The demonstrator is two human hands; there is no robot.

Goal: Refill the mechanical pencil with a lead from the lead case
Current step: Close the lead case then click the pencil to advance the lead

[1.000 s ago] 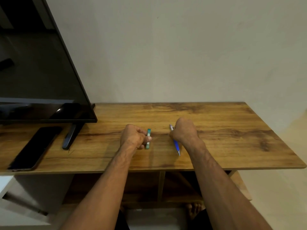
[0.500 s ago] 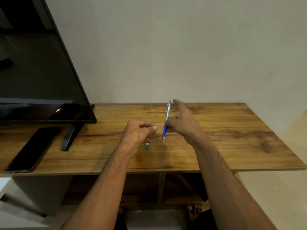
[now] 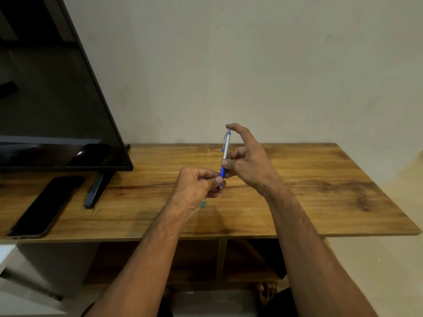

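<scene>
The mechanical pencil (image 3: 225, 149), silver with a blue grip, stands nearly upright above the wooden table (image 3: 309, 191), tip down. My right hand (image 3: 249, 165) holds its barrel with the thumb, and the index finger rests on the top cap. My left hand (image 3: 198, 185) pinches the blue grip near the tip. The green lead case (image 3: 202, 204) lies on the table under my left hand, mostly hidden by it.
A television (image 3: 45, 106) on a black foot (image 3: 96, 191) fills the left side. A dark phone (image 3: 43, 207) lies flat near the table's front left corner. A wall stands behind the table, and shelves sit under it.
My right hand lifted the pencil off the table and stood it upright. My left hand let go of the lead case, rose, and took the pencil's grip.
</scene>
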